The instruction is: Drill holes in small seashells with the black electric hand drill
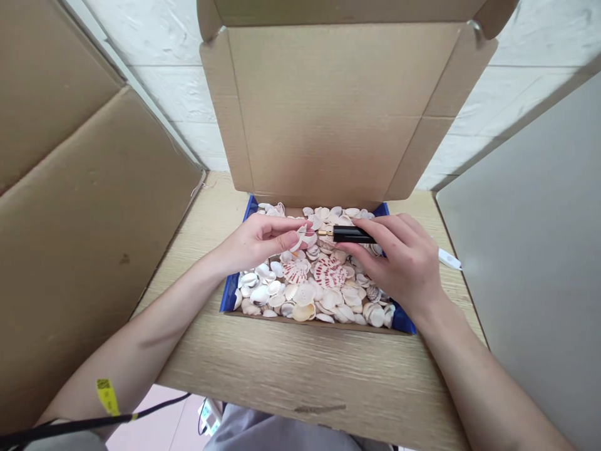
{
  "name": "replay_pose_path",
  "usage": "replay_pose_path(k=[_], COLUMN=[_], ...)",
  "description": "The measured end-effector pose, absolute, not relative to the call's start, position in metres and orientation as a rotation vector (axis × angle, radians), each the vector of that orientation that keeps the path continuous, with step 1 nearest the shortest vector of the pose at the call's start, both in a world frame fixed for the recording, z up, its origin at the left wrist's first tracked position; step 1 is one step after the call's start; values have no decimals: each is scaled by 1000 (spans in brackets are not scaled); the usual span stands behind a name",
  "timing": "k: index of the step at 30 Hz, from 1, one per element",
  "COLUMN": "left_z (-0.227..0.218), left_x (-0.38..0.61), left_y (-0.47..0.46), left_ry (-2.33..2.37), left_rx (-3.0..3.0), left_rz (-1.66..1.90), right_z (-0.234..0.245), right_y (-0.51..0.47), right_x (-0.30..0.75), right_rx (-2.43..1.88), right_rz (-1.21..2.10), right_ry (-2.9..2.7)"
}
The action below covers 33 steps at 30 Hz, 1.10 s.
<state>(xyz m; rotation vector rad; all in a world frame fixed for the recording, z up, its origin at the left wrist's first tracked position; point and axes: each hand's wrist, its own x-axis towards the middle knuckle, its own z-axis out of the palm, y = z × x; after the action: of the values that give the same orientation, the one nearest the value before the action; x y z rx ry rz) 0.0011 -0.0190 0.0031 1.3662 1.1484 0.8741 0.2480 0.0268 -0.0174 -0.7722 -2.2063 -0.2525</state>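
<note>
Over an open cardboard box of shells, my left hand (277,238) pinches a small white seashell (303,239) between thumb and fingers. My right hand (399,254) is wrapped round a mini hand drill (352,234) with a glossy black body and a brass chuck. Its thin bit points left at the shell; whether it touches or has entered the shell is too small to tell. Below both hands lie many loose white and cream shells (305,293), among them red-striped scallop shells (330,272).
The box's cardboard lid (323,106) stands raised against the white wall (164,94). Blue film (230,292) lines the box's sides. Cardboard (94,250) rises on the left, a grey panel (530,238) on the right. A white object (449,259) lies by my right hand. A black cable (159,404) crosses lower left.
</note>
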Motion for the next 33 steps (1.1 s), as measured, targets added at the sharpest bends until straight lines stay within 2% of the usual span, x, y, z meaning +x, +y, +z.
replay_pose_path(k=[33], left_z=[2], left_x=[2], left_y=[-18], left_ry=[1090], left_rx=[1367], left_rz=[914], right_z=[-21], right_y=[27], right_x=[248], right_rx=[-875], right_rz=[-169], right_ry=[-2213])
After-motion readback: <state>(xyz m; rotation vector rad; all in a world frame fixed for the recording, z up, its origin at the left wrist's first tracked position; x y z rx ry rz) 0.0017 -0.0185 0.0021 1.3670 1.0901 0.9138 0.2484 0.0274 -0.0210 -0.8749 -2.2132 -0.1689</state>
